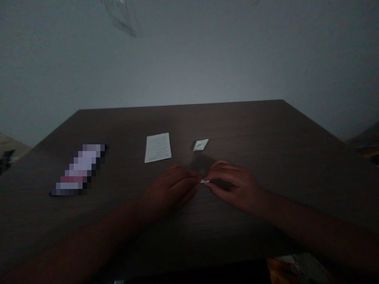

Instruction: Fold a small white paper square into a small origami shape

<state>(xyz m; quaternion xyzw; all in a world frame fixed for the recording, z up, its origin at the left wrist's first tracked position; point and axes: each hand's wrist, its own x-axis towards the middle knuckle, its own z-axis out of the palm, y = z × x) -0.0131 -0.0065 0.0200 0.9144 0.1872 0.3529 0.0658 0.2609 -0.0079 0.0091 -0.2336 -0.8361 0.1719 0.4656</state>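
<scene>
Both my hands rest near the middle of a dark wooden table [266,134]. My left hand [173,189] has its fingers curled together, with the fingertips at a small white tab [205,181]. My right hand [233,185] pinches the same tab from the other side. A thin clear film [203,163] seems to hang from the tab between the hands; it is faint in the dim light.
A white printed leaflet [158,147] lies flat beyond my left hand. A small white packet [201,144] lies beyond the film. A long blurred-out object [78,169] sits at the left. A grey wall rises behind the table's far edge.
</scene>
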